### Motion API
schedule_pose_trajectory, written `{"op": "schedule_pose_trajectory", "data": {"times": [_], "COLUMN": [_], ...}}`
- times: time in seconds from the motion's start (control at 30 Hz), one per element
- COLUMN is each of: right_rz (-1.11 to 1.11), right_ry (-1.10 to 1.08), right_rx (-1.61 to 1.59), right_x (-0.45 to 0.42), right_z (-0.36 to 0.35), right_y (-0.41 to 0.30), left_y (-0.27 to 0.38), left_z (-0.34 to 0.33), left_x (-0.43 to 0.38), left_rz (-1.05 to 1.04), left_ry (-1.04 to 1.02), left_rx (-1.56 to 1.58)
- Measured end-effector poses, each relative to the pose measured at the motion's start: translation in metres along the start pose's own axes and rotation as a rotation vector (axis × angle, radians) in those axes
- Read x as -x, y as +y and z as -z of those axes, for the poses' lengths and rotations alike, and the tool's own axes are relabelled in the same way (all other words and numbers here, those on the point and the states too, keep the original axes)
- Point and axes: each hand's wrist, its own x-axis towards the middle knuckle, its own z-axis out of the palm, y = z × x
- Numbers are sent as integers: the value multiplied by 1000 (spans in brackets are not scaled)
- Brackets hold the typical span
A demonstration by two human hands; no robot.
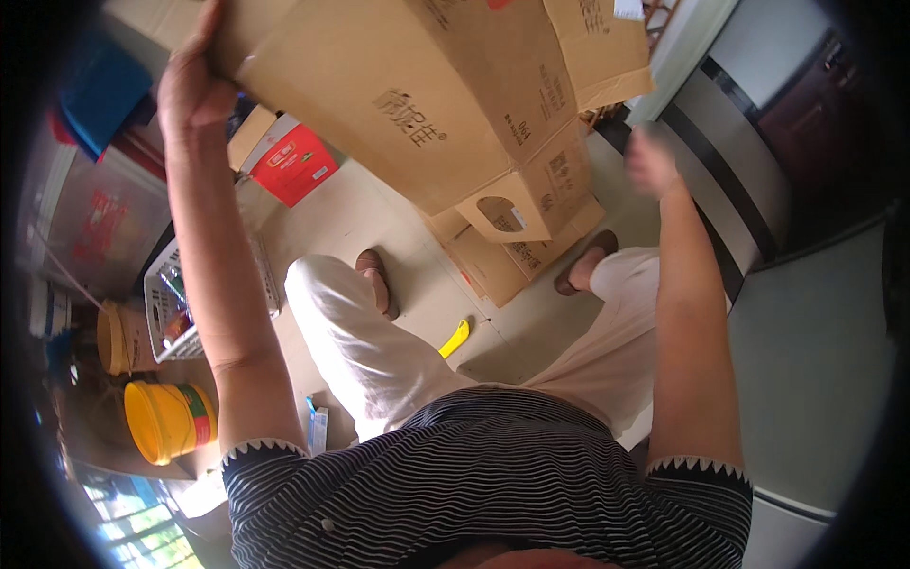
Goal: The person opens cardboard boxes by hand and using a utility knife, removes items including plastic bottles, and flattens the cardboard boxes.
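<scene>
A large brown cardboard box [355, 99], unfolded into several panels and bearing printed writing, fills the top middle of the head view. My left hand [195, 92] grips its left edge, some of the fingers hidden by the view's rim and the board. To the right of the cardboard and apart from it is my right hand [648, 160], blurred, so its finger shape is unclear. One lower panel has an oval cutout [501, 213]. Under that panel, another piece of cardboard [490, 267] lies flat on the tiled floor [419, 306] between my feet.
On the floor lies a slim yellow object [455, 338]. A red carton [295, 163], a white plastic basket [160, 306] holding items, and a yellow bucket [170, 423] are at left. A blue plastic thing [106, 96] stands upper left. A smooth grey panel [803, 341] rises at right.
</scene>
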Motion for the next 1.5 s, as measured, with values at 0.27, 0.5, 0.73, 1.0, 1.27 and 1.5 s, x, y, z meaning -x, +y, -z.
{"op": "schedule_pose_trajectory", "data": {"times": [0.27, 0.5, 0.73, 1.0, 1.27, 1.5], "right_rz": [73, -29, -315, -507, -458, -526], "right_ry": [-546, -134, 67, 127, 84, 243], "right_rx": [-722, -1211, -981, -923, -964, -951], "right_x": [0, -10, -42, -77, -94, -96], "right_z": [-7, -33, -72, -131, -138, -154], "right_y": [155, 208, 229, 276, 279, 308], "left_y": [-59, -237, -379, -478, -590, -600], "left_z": [33, 112, 205, 262, 325, 334], "left_x": [-48, -89, -96, -122, -142, -163], "left_rz": [159, 452, 694, 776, 760, 661], "left_ry": [132, 258, 280, 214, 419, 204], "left_rx": [64, -25, -14, -151, -807, -1579]}}
